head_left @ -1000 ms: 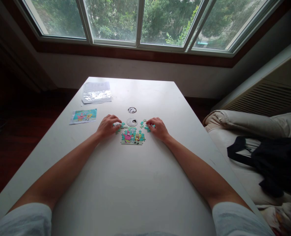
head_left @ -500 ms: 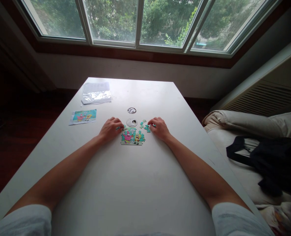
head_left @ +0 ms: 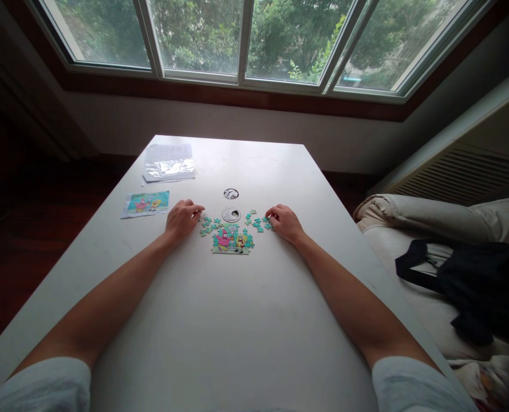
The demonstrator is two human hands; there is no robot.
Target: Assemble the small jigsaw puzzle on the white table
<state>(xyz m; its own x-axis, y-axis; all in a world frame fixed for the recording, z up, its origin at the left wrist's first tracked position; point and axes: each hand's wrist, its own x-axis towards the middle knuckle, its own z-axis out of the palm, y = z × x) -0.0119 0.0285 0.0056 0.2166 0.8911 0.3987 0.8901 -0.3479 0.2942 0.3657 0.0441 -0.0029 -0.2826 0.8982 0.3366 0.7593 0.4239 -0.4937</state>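
A partly built cartoon jigsaw (head_left: pixel 232 240) lies on the white table (head_left: pixel 220 320) between my hands. Loose teal pieces (head_left: pixel 208 225) are scattered to its upper left, and more loose pieces (head_left: pixel 256 222) lie to its upper right. My left hand (head_left: pixel 181 220) rests palm down just left of the left pieces, fingers curled loosely with the tips near them. My right hand (head_left: pixel 284 222) sits to the right of the other pieces, its fingers bent and pinched at a teal piece by its fingertips.
A reference picture card (head_left: pixel 146 203) lies left of my left hand. Paper with a clear plastic bag (head_left: pixel 169 162) sits farther back. Two round cable holes (head_left: pixel 231 204) are behind the puzzle. A cushion with a black bag (head_left: pixel 473 280) is at the right.
Both hands have drawn outward from the puzzle, the left one to the left and the right one to the right, uncovering the loose teal pieces beside the assembled part.
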